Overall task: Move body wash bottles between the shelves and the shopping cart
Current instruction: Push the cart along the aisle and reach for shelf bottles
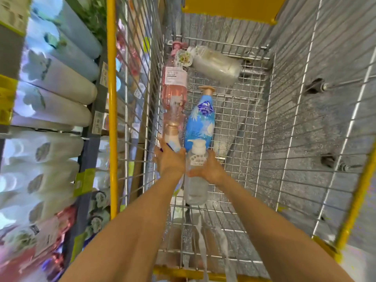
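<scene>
head view looks down into a wire shopping cart (284,139) with yellow rim bars, both bare arms reaching into its basket. the left hand (169,162) sits near the cart's left wall, fingers curled over the neck end of a pale bottle with a rose-gold collar (173,137), which it grips; the rest of that bottle is hidden under the forearm. the right hand (209,169) lies just beside the left, thumb and fingers wrapped round a clear bottle with a white pump (196,180), which lies along the basket floor with its pump pointing to the far end. touching that pump's top is a blue bottle (200,123) with a tan pump, lying lengthwise in the middle of the floor. against the left wall, beyond the left hand, lies a pink bottle (174,86) with a pink cap toward the far left corner. a white bottle (215,64) lies crosswise at the far end, its cap just beside the pink one's top, where a round floral tag shows. outside the cart's left wall stand store shelves (97,102) packed with rows of white and pale blue bottles (61,94), blurred, with price tags on the shelf edges. white straps (203,231) hang at the cart's near end.
</scene>
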Action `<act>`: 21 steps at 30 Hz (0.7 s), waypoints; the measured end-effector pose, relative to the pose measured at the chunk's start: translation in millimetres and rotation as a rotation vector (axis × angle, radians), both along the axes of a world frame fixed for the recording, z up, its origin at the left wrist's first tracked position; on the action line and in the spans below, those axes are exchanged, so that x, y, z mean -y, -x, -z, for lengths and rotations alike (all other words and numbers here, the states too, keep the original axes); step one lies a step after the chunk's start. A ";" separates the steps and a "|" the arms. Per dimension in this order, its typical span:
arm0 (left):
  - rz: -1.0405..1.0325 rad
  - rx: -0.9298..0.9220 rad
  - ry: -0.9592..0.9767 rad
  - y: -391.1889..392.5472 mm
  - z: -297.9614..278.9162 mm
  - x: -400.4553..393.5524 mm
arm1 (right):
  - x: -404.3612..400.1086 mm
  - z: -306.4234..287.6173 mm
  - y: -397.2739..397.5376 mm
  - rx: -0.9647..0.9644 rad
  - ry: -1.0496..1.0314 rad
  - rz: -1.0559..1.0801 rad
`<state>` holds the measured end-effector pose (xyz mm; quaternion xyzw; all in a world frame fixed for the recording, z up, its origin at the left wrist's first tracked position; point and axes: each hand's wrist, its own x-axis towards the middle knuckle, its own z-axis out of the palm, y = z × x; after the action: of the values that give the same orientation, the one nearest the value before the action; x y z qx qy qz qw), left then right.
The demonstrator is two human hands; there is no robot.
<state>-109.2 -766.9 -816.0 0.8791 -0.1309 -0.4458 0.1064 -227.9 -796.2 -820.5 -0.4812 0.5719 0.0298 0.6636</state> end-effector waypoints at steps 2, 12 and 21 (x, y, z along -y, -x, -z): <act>0.037 0.011 -0.017 -2.5 -16.3 7.6 | 5.0 -12.3 2.3 -0.064 0.030 -0.134; 0.301 0.255 0.379 -71.5 -243.6 45.4 | 69.7 -233.8 -73.6 -0.252 0.611 -0.637; 0.018 0.972 0.668 -172.7 -551.2 -104.0 | -45.9 -536.8 -211.0 0.261 1.386 -0.819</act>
<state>63.5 -662.9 -264.7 0.9003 -0.3055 0.0728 0.3013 -17.0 -750.2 -283.7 -0.9530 0.1573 -0.1470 0.2132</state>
